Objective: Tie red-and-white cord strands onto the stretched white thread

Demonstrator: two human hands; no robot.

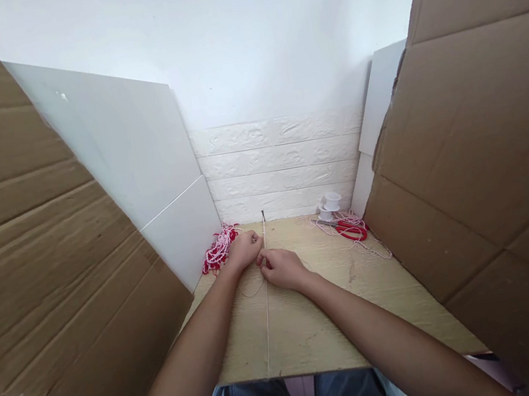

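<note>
A pale cord [268,332] runs taut down the middle of the wooden table, from a small dark hook [263,214] at the back to the front edge. My left hand [245,250] is closed at the cord's left side, fingertips pinched close to it. Just below and to the right, my right hand [281,267] is also closed, thumb and finger pinched beside the cord. Thin loose thread [254,293] loops out around both hands. What exactly lies between the fingertips is too small to make out, though thread leads into them.
Red and pink-white braided cords [220,249] lie heaped at the back left. White spools [331,202], red-handled scissors [351,231] and loose pink cord are at the back right. Cardboard panels [485,120] wall both sides; a white brick-patterned wall [282,154] stands behind the table [329,342].
</note>
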